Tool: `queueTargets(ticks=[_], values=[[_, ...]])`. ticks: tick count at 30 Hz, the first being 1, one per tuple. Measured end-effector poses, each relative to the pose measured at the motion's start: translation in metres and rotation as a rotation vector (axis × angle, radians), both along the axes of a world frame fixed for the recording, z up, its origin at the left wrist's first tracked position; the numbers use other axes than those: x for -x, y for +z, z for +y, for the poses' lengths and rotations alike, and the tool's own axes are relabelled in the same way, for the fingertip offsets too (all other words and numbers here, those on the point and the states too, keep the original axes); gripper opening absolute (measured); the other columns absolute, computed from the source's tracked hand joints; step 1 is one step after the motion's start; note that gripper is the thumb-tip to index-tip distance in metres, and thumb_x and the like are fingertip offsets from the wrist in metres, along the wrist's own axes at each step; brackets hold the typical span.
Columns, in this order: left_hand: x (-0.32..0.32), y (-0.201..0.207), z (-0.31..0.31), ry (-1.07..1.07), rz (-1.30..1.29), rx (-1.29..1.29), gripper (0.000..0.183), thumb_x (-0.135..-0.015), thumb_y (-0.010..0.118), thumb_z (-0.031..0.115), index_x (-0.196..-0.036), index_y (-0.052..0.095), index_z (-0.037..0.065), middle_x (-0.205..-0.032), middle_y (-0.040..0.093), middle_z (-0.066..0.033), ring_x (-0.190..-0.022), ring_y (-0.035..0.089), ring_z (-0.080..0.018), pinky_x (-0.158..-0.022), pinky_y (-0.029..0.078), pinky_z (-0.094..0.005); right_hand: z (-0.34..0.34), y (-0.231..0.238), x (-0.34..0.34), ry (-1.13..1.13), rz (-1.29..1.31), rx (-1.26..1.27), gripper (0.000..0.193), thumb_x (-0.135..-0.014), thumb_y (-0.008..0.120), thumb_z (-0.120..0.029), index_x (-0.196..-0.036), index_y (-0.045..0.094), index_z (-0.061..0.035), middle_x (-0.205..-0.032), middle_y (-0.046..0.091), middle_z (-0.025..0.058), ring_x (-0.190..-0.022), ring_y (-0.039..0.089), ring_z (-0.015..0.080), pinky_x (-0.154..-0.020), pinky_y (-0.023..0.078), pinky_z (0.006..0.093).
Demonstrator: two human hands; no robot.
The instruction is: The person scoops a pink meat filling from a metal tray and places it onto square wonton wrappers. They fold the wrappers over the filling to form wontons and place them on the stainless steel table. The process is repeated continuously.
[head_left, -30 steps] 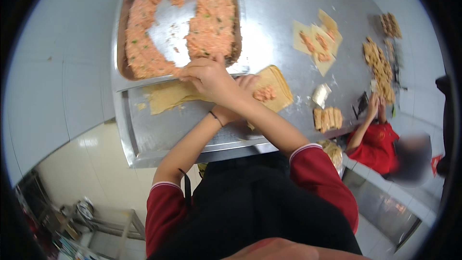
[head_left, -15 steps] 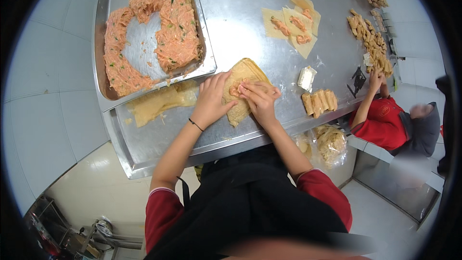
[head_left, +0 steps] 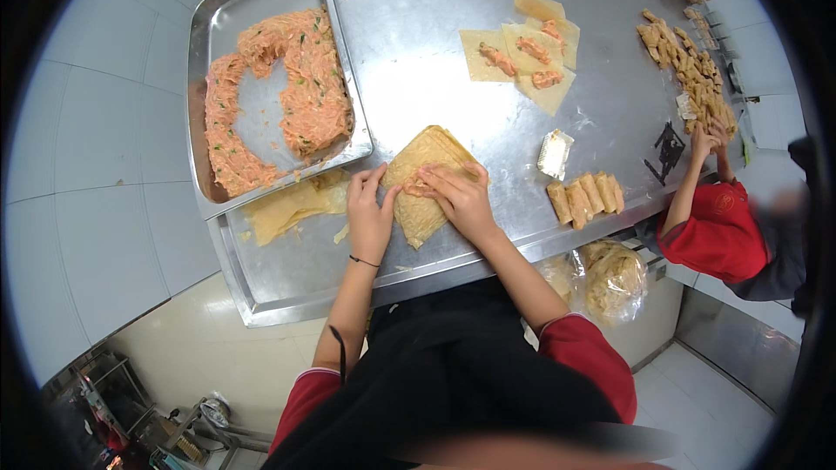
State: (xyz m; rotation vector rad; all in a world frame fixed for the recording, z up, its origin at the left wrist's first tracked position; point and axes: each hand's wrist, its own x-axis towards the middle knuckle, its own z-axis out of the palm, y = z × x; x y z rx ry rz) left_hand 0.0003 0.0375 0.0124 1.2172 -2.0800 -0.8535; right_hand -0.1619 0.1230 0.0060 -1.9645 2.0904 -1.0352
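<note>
A stack of square, yellowish wrapper sheets lies in front of me on the steel table, one corner pointing toward me. On the top sheet sits a small lump of pinkish-orange filling. The fingertips of my right hand are closed down over that lump, hiding part of it. My left hand rests at the stack's left edge, fingers stretched and thumb apart, the thumb tip touching the top sheet beside the filling.
A deep steel tray of filling stands at left, with more sheets by its near edge. To the right are wrappers with filling, a white packet, rolled pieces and a co-worker's hands at piled rolls.
My left hand has slid off the sheets toward their left edge. The right fingers, pinched at the filling before, now lie lower across it. The whole view has shifted slightly.
</note>
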Motion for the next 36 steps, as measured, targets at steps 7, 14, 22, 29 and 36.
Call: queueTargets(ticks=[7,14,22,29,36], values=[[0.005,0.002,0.001,0.051,0.039,-0.082,0.028,-0.081,0.069,0.003,-0.108,0.066,0.0,-0.091,0.061,-0.0105,-0.08,0.06,-0.0204,-0.073,0.049,-0.0309,0.001,0.003,-0.001,-0.018,-0.047,0.019,0.036,-0.08,0.07,-0.031,-0.112,0.068,-0.0148,-0.107,0.069,0.0001,-0.103,0.061,0.0107,-0.099,0.023,0.0432],[0.009,0.017,0.008,0.029,0.075,0.008,0.02,-0.085,0.063,0.0,-0.105,0.067,0.0,-0.092,0.062,-0.0106,-0.078,0.063,-0.0192,-0.07,0.051,-0.0286,-0.001,-0.004,-0.002,-0.046,-0.074,0.083,0.03,-0.081,0.07,-0.027,-0.108,0.069,-0.0157,-0.105,0.069,-0.0004,-0.102,0.061,0.0104,-0.098,0.025,0.043],[0.022,0.015,0.005,-0.008,0.273,-0.418,0.035,-0.09,0.054,-0.003,-0.124,0.048,0.001,-0.11,0.046,-0.0047,-0.087,0.054,-0.0096,-0.079,0.051,-0.0257,0.0,-0.007,-0.001,-0.037,-0.128,0.09,0.031,-0.08,0.07,-0.026,-0.109,0.069,-0.0156,-0.103,0.069,-0.0001,-0.104,0.061,0.0106,-0.098,0.025,0.0438],[0.033,0.041,0.006,-0.063,0.715,-0.801,0.037,-0.095,0.052,0.008,-0.13,0.04,0.006,-0.125,0.043,-0.0046,-0.098,0.057,-0.0134,-0.09,0.049,-0.0308,0.005,-0.01,0.023,-0.091,-1.058,-0.057,0.028,-0.082,0.069,-0.01,-0.11,0.068,-0.0098,-0.112,0.068,0.0046,-0.108,0.06,0.0151,-0.093,0.044,0.0339],[0.029,0.025,0.011,-0.419,-0.124,0.049,0.03,-0.088,0.057,0.01,-0.117,0.056,0.006,-0.125,0.049,-0.0129,-0.117,0.05,-0.0321,-0.099,0.041,-0.0415,-0.008,0.025,0.067,-0.328,-1.198,0.278,0.028,-0.089,0.061,-0.013,-0.116,0.066,-0.013,-0.101,0.071,0.0015,-0.097,0.064,0.016,-0.098,0.037,0.0396]])
